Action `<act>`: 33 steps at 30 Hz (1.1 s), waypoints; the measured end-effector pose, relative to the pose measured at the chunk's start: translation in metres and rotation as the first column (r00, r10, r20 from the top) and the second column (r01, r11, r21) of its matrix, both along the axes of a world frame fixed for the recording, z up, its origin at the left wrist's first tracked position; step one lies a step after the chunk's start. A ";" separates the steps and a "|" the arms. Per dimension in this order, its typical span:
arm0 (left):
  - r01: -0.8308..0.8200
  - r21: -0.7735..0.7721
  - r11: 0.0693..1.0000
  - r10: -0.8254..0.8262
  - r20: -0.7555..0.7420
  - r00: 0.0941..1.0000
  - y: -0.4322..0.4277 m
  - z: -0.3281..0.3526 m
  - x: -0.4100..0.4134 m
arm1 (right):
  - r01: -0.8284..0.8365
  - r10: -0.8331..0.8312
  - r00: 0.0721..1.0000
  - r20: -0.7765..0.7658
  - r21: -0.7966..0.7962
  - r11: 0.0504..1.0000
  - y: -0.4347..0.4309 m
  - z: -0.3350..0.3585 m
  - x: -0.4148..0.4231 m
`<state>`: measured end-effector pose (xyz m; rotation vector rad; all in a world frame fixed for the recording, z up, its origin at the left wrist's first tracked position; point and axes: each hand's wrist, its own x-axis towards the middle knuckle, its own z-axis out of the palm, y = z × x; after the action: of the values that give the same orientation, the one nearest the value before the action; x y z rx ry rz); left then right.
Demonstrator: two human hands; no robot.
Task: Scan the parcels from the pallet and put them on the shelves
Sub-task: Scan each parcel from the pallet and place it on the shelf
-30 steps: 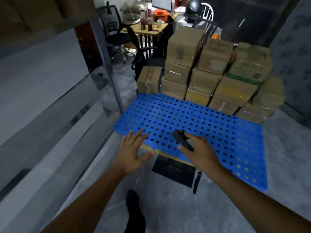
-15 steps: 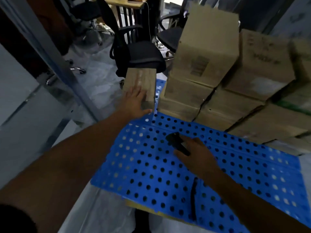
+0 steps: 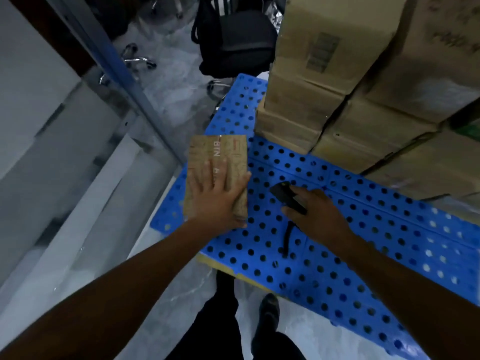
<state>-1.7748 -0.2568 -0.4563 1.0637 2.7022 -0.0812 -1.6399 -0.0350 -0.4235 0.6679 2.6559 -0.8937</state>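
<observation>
Currently my left hand (image 3: 215,201) lies flat on a small cardboard parcel (image 3: 217,162), fingers spread across its top face and the thumb hooked over its right edge, so the hand grips the box from above. That parcel sits at the near-left corner region of the blue perforated pallet (image 3: 337,258), its left side overhanging the pallet edge above the pale floor; red printed lettering shows on its upper face, only partly legible. My right hand (image 3: 319,216) hovers over the pallet just to the right of the parcel, fingers curled around a black handheld scanner (image 3: 285,197) — the scanner's front end points up and left, toward the parcel, and a dark wrist strap (image 3: 287,240) hangs below the hand. Hand and parcel are apart, with a strip of bare pallet between them. Farther back, on the right half of the pallet, a stack of larger cardboard boxes (image 3: 337,74) rises in several layers; the nearest column carries a barcode-like label on its upper box. To the left runs a grey metal shelf frame (image 3: 114,68) with pale shelf panels. Beyond the pallet stands a black office chair (image 3: 236,45) — its chrome base is visible on the floor. My dark trousers and shoe (image 3: 268,310) appear at the bottom edge.
</observation>
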 end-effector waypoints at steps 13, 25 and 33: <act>-0.150 0.634 0.758 -0.066 0.304 0.950 -0.013 0.029 0.148 | 0.018 -0.028 0.995 -0.094 -0.105 0.994 0.032 0.014 0.077; -0.132 0.395 0.909 0.133 0.027 0.991 -0.030 0.025 0.164 | -0.119 0.118 0.992 -0.049 -0.013 0.993 0.008 0.028 0.082; -0.280 0.752 0.596 0.044 0.318 0.947 -0.129 -0.011 0.119 | -0.235 0.236 0.970 -0.057 0.026 0.972 -0.026 0.041 0.056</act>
<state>-1.6554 -0.3862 -0.4673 0.8780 2.5434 1.3275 -1.5836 -0.0614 -0.3829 0.3231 2.7261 -0.8335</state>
